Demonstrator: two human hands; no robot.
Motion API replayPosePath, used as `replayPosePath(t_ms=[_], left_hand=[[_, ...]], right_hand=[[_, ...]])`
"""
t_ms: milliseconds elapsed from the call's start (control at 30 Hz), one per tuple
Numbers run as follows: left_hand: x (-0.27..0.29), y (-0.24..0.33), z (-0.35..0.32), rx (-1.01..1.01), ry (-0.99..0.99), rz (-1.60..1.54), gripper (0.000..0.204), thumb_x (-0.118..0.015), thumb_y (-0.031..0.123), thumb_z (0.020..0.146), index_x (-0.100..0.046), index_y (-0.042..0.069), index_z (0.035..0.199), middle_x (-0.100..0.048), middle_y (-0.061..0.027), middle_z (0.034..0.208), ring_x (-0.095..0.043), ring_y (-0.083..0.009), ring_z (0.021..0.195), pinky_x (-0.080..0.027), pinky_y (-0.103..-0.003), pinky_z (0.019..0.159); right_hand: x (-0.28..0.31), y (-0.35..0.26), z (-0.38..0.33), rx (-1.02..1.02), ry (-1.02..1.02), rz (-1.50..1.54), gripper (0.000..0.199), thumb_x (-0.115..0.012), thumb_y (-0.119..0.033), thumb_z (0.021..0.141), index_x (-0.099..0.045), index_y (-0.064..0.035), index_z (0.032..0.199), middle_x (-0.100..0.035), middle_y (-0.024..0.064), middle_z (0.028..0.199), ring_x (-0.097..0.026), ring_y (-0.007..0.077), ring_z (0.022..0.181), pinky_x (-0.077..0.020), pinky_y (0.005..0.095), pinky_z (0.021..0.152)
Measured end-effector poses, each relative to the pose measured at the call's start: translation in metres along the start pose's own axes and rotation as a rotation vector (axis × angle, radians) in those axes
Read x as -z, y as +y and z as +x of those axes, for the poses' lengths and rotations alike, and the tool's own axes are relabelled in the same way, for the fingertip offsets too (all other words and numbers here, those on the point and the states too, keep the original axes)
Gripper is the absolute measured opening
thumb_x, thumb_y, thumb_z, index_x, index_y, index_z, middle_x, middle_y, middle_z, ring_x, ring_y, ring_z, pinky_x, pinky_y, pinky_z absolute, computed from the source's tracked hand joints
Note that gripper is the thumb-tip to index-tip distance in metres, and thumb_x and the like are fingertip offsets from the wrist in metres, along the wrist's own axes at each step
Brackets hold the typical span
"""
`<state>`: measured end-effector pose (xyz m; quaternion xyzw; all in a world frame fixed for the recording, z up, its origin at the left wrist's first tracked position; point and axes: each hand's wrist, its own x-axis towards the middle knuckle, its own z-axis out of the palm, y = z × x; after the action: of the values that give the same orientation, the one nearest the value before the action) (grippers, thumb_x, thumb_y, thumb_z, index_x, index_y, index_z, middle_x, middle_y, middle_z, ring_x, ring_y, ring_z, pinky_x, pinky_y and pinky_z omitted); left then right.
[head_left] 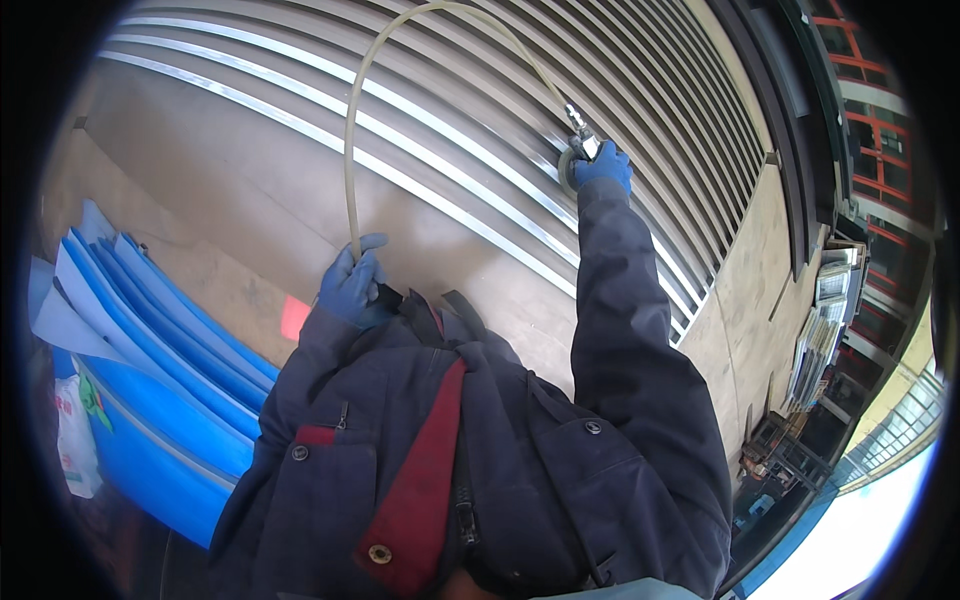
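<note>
My right hand (606,170), in a blue glove, is stretched far out and wrapped round an air sander (589,146) with a round disc. The disc's edge rests on or just over the long metal bars (470,125), which lie side by side; exact contact I cannot tell. From the tool's metal fitting a pale air hose (349,150) arches up and over to the left. Close to my body my left hand (350,284), gloved too, has its fingers closed round the lower part of that hose. The hose beyond this hand is hidden.
Bent blue sheets (170,345) are stacked at the left, beside a white plastic bag (75,440). A red patch (294,317) lies on the brown work surface (230,165). Dark beams (790,150) run along the far right, with stacked frames (825,315) nearby.
</note>
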<state>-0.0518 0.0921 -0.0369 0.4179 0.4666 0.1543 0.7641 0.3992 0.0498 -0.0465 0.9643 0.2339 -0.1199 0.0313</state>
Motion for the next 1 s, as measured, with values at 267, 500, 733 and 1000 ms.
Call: replayPosePath(t_ms=[267, 500, 733, 1000], left_hand=[[-0.010, 0.000, 0.003, 0.002, -0.019, -0.001, 0.035, -0.050, 0.023, 0.114, -0.061, 0.008, 0.143, -0.059, 0.0023, 0.086, -0.047, -0.0019, 0.067, -0.040, -0.018, 0.060], [-0.012, 0.001, 0.005, 0.030, -0.037, 0.027, 0.035, -0.049, 0.021, 0.114, -0.060, 0.006, 0.144, -0.060, 0.0018, 0.085, -0.049, -0.0023, 0.067, -0.042, -0.019, 0.061], [-0.027, -0.006, 0.013, 0.089, -0.142, 0.064, 0.037, -0.053, 0.023, 0.113, -0.059, 0.006, 0.145, -0.059, 0.0034, 0.085, -0.048, -0.0006, 0.066, -0.042, -0.018, 0.061], [-0.029, -0.006, 0.010, 0.019, -0.134, 0.144, 0.036, -0.053, 0.024, 0.113, -0.060, 0.010, 0.146, -0.059, 0.0043, 0.085, -0.044, -0.0003, 0.065, -0.038, -0.018, 0.059]], right_hand=[[-0.013, -0.024, 0.002, 0.078, 0.041, 0.015, 0.050, -0.072, -0.040, 0.090, -0.066, -0.0120, 0.131, -0.058, 0.0238, 0.136, -0.058, 0.0435, 0.129, -0.0520, 0.0536, 0.106], [-0.006, 0.028, 0.003, -0.029, 0.009, 0.041, 0.062, -0.072, -0.061, 0.092, -0.067, -0.0113, 0.129, -0.061, 0.0242, 0.133, -0.059, 0.0449, 0.129, -0.0519, 0.0554, 0.105], [-0.017, 0.133, 0.006, -0.220, 0.067, 0.064, 0.056, -0.077, -0.054, 0.087, -0.067, -0.0130, 0.124, -0.062, 0.0223, 0.132, -0.062, 0.0430, 0.125, -0.0525, 0.0537, 0.103], [-0.018, 0.104, 0.003, -0.171, 0.077, 0.106, 0.054, -0.082, -0.039, 0.080, -0.068, -0.0104, 0.124, -0.064, 0.0233, 0.127, -0.065, 0.0439, 0.121, -0.0527, 0.0511, 0.102]])
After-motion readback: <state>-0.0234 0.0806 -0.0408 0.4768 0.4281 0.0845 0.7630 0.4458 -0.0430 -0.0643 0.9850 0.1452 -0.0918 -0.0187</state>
